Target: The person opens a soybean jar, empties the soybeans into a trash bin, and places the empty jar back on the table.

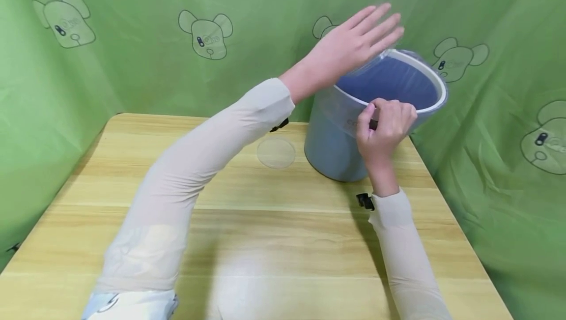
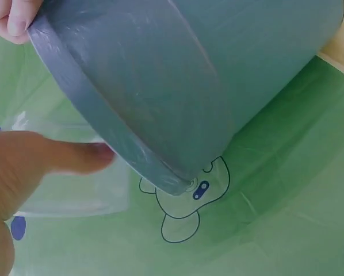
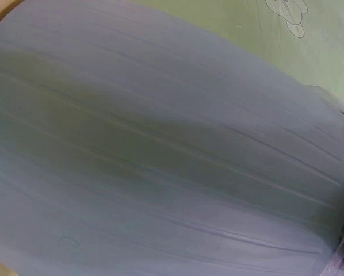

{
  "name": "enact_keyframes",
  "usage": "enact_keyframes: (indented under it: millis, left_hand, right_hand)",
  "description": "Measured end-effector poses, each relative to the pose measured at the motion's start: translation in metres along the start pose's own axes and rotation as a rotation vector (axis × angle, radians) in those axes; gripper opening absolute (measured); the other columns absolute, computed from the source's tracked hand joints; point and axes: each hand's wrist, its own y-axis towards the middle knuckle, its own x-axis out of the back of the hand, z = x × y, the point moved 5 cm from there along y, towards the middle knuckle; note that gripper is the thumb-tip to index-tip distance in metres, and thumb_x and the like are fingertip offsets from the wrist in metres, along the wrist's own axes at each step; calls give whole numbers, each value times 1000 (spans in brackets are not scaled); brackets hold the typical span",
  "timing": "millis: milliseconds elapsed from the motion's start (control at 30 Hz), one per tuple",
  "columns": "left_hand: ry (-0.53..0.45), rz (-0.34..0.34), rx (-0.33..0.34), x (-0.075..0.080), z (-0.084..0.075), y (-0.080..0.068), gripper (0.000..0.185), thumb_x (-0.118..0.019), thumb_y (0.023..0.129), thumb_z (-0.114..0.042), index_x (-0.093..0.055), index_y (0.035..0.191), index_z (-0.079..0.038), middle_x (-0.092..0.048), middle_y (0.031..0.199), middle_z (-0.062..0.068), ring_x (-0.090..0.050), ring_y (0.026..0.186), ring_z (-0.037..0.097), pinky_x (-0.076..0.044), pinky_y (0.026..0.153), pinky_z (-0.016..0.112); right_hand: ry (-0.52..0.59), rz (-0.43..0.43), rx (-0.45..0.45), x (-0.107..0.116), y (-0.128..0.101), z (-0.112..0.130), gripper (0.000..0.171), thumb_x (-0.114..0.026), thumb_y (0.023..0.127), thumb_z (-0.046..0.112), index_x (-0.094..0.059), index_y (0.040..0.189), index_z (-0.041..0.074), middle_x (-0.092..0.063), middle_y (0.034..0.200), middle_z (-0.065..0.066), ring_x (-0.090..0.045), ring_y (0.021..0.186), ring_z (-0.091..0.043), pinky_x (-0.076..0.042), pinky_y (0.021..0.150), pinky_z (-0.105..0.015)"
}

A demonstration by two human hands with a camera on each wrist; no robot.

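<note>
A blue-grey trash can [image 1: 329, 135] with a white rim stands at the table's back right, clear plastic film over its edge. My right hand [image 1: 388, 126] grips the near rim with curled fingers. Over the left side of the can's mouth is my left hand [image 1: 347, 47], back upward, fingers long and slightly spread. A see-through plastic container [image 2: 94, 195] shows beside its thumb in the left wrist view and seems held there; the hand hides most of it from above. The can's side [image 3: 160, 132] fills the right wrist view.
A clear round disc, like a lid [image 1: 276, 153], lies on the wooden table [image 1: 265, 241] left of the can. Green curtain [image 1: 146, 64] printed with bear heads hangs close behind and along both sides.
</note>
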Motion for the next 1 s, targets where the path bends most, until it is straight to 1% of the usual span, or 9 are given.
enact_keyframes:
  millis: [167, 333, 467, 533, 633, 667, 800, 867, 1000]
  left_hand:
    - [-8, -52, 18, 4, 1, -1, 75, -15, 93, 21, -25, 162, -8, -27, 168, 13, -21, 157, 34, -12, 132, 41]
    - [29, -105, 52, 9, 4, -2, 76, -8, 93, 21, -25, 162, -8, -28, 168, 13, -23, 156, 34, -14, 132, 42]
    - [50, -42, 2, 3, 4, -3, 75, -13, 94, 21, -25, 162, -8, -28, 168, 13, -22, 156, 34, -13, 132, 42]
    - [43, -25, 4, -1, 5, -5, 75, -15, 94, 21, -24, 162, -8, -27, 168, 13, -21, 157, 34, -12, 132, 42]
    - [37, -76, 68, -4, 9, -8, 77, -12, 92, 22, -25, 162, -7, -27, 168, 13, -22, 157, 33, -12, 132, 42]
    - [35, -96, 73, -5, 10, -9, 78, -10, 91, 22, -25, 162, -7, -27, 168, 12, -23, 156, 33, -12, 132, 43]
    - [70, -127, -5, -6, 6, -11, 77, -7, 93, 21, -26, 162, -8, -29, 168, 12, -25, 156, 33, -15, 132, 45]
    - [77, -132, -22, -4, 5, -12, 76, -5, 94, 20, -25, 162, -9, -28, 168, 11, -25, 156, 32, -15, 132, 45]
    - [71, -188, 51, 0, 6, -11, 79, -1, 92, 20, -27, 161, -9, -30, 168, 10, -26, 156, 32, -15, 132, 44]
  right_hand:
    - [0, 3, -1, -1, -1, -2, 23, -53, 92, 11, -60, 80, -7, -52, 74, -23, -44, 78, -43, -32, 96, -36]
    - [1, 4, 5, -2, 0, -2, 23, -54, 92, 11, -60, 80, -7, -52, 74, -23, -44, 78, -43, -33, 95, -38]
    - [-3, 8, 2, -3, 1, -3, 24, -53, 92, 12, -60, 80, -7, -53, 74, -23, -44, 79, -43, -33, 95, -39]
    - [-2, 8, 2, -2, 1, -3, 24, -53, 92, 12, -60, 80, -7, -53, 74, -23, -44, 79, -43, -34, 94, -40]
    - [-1, 11, 7, -2, 0, -3, 24, -53, 92, 12, -60, 79, -7, -53, 74, -23, -43, 78, -43, -35, 91, -45]
    - [0, 11, 9, -2, 0, -3, 24, -53, 92, 12, -60, 79, -7, -52, 74, -23, -43, 78, -43, -35, 91, -45]
    - [-3, 6, 6, -1, -1, -3, 24, -53, 92, 12, -60, 79, -7, -52, 74, -23, -43, 78, -43, -34, 92, -43]
    - [-3, 1, 2, 0, -1, -3, 24, -53, 92, 12, -60, 79, -7, -53, 74, -23, -43, 78, -43, -33, 94, -40]
    - [1, 0, 0, 1, -1, -3, 23, -54, 92, 11, -60, 80, -8, -53, 74, -23, -43, 78, -43, -32, 95, -38]
